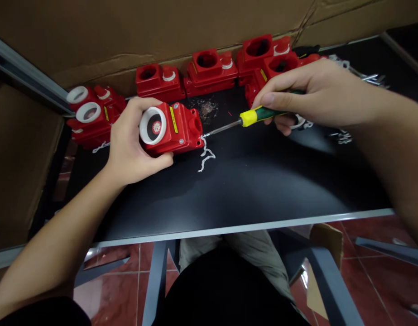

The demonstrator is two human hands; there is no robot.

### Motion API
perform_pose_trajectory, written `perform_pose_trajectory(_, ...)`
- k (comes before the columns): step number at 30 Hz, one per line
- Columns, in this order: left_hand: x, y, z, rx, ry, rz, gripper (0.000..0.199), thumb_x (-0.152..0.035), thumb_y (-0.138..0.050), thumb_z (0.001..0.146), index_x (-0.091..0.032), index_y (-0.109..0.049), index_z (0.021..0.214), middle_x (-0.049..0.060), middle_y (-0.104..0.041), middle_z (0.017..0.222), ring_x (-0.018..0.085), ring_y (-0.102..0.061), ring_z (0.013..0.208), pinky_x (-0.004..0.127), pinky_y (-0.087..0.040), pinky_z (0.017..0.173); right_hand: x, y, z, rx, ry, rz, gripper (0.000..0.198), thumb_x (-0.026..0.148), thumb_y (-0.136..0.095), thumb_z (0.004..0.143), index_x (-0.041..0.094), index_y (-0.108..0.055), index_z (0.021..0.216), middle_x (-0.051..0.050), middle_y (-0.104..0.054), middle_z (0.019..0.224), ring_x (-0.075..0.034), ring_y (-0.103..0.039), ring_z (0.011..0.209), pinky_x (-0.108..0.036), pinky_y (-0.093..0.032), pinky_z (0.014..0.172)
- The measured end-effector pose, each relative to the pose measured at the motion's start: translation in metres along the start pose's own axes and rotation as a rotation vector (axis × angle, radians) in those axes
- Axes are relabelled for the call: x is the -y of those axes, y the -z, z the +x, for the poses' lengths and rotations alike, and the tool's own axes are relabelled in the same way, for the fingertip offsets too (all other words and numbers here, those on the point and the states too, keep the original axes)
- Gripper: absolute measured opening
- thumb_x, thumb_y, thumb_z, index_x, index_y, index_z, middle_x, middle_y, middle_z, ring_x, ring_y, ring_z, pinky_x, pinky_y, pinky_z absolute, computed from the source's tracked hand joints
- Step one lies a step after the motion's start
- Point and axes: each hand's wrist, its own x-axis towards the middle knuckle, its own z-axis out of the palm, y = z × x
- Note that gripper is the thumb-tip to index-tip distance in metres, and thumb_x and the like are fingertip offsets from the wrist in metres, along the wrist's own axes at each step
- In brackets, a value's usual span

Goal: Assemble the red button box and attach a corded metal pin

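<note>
My left hand (pixel 127 140) is wrapped round a red housing (pixel 181 129) with a white ring, a yellow label and a round socket at its right end. In my right hand (pixel 297 97) is a screwdriver (pixel 251 117) with a yellow and green handle. Its metal shaft points left, and the tip meets the right end of the housing near a corner. From that same corner a white cord (pixel 208 157) hangs down onto the dark tabletop. Whether the tip touches the cord or a screw there is too small to tell.
Two red housings with white rings (pixel 89 112) stand at the left. Along the cardboard wall (pixel 181 27) are several more red housings (pixel 212 72). Debris (pixel 209 108) lies on the black table (pixel 202 203). Metal pieces (pixel 372 79) and white cords lie at the right.
</note>
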Motion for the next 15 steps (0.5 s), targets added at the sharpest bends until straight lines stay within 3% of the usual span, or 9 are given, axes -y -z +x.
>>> perform_pose_trajectory(4, -0.007, 0.001, 0.001, 0.068, 0.113, 0.101, 0.07, -0.045, -0.084, 0.068, -0.033, -0.058, 0.131, 0.003, -0.076, 0.135, 0.034, -0.073, 0.12, 0.055, -0.062, 0.112, 0.004, 0.0, -0.003, -0.005, 0.073, -0.073, 0.022, 0.032, -0.075, 0.105, 0.014, -0.081, 0.093, 0.003, -0.071, 0.07, 0.002, -0.058, 0.048, -0.011, -0.044, 0.049)
perform_pose_trajectory(9, -0.004, -0.002, 0.001, 0.04, 0.044, 0.124, 0.067, -0.048, -0.078, 0.072, -0.029, -0.059, 0.134, 0.005, -0.077, 0.135, 0.033, -0.074, 0.121, 0.054, -0.061, 0.11, 0.004, 0.005, -0.006, -0.046, 0.114, -0.171, 0.02, 0.036, -0.084, 0.098, 0.017, -0.085, 0.102, 0.003, -0.069, 0.066, 0.002, -0.059, 0.054, -0.012, -0.048, 0.058)
perform_pose_trajectory(15, 0.001, -0.003, 0.001, 0.014, 0.037, 0.086, 0.068, -0.065, -0.086, 0.081, -0.03, -0.062, 0.134, 0.007, -0.078, 0.137, 0.033, -0.076, 0.124, 0.055, -0.061, 0.11, -0.004, 0.014, -0.006, 0.008, 0.141, -0.184, 0.043, 0.048, -0.097, 0.084, 0.022, -0.083, 0.115, 0.0, -0.076, 0.091, -0.003, -0.065, 0.066, -0.018, -0.052, 0.062)
